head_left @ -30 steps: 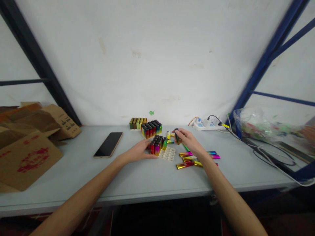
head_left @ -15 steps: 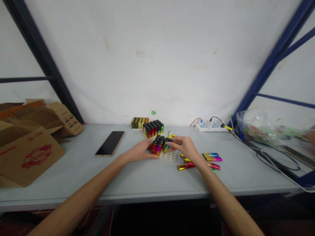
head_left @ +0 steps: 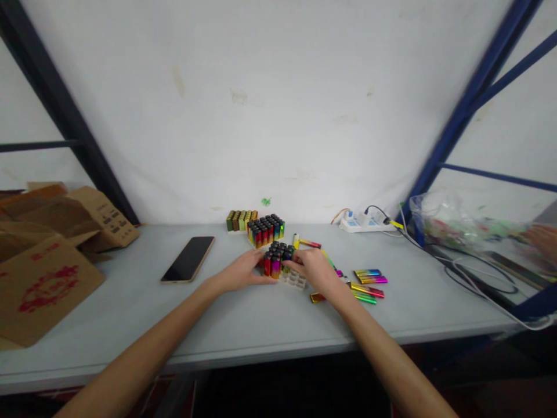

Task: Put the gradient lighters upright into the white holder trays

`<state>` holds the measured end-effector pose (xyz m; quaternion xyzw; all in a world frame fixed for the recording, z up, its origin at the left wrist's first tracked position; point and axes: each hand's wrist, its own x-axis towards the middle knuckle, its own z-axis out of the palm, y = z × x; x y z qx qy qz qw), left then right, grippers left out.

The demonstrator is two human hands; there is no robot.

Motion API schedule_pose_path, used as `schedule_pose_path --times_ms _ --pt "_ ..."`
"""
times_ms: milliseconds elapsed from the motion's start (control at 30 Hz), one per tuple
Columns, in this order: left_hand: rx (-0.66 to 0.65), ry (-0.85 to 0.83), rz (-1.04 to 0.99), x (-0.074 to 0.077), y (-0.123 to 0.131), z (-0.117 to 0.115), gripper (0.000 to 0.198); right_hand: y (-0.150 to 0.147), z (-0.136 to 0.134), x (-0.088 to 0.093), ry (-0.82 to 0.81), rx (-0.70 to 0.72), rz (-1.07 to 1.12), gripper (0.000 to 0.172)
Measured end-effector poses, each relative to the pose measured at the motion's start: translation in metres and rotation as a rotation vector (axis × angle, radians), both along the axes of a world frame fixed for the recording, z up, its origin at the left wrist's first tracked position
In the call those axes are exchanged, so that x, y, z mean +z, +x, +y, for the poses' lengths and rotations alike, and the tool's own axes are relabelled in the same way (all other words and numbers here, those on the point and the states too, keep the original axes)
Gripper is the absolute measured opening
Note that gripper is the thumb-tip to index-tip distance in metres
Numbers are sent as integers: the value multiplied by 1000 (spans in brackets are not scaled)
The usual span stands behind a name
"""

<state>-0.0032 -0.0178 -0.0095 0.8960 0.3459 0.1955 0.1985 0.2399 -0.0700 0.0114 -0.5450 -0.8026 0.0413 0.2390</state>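
A white tray (head_left: 296,281) with round holes lies at the middle of the grey table (head_left: 243,319). Several rainbow-coloured lighters (head_left: 275,259) stand upright in its left part. My left hand (head_left: 241,271) rests against the tray's left side, fingers curled round the standing lighters. My right hand (head_left: 312,268) is over the tray's right part, fingers pinched together at a lighter next to the standing group. Loose lighters (head_left: 368,281) lie flat on the table to the right of that hand.
A filled tray of lighters (head_left: 266,228) and a row of greenish ones (head_left: 239,219) stand behind. A phone (head_left: 188,266) lies left, cardboard boxes (head_left: 47,255) far left. A power strip (head_left: 364,220), cables and a plastic bag (head_left: 456,223) sit right. Another person's hand (head_left: 542,239) shows at the right edge.
My right hand carried a lighter from behind the tray down and left to the standing group. My left hand stayed at the tray's left side.
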Motion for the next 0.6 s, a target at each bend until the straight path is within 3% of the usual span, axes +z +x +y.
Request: schedule_pose_path --times_ms 133,233,300,400,500,600 --pt "35 -21 18 2 0 -2 68 20 0 15 -93 100 74 39" --pt "49 -22 27 2 -1 -1 69 63 0 30 -247 203 176 34" --pt "56 -13 35 1 -1 1 72 103 -1 36 -286 154 196 29" --pt "59 -2 28 -1 -2 3 77 166 -8 36 -300 -39 162 29" --pt "53 4 25 -1 -3 3 78 212 -18 27 -468 -199 79 44" --pt "66 1 30 -1 -3 2 82 231 -23 16 -582 -148 139 49"
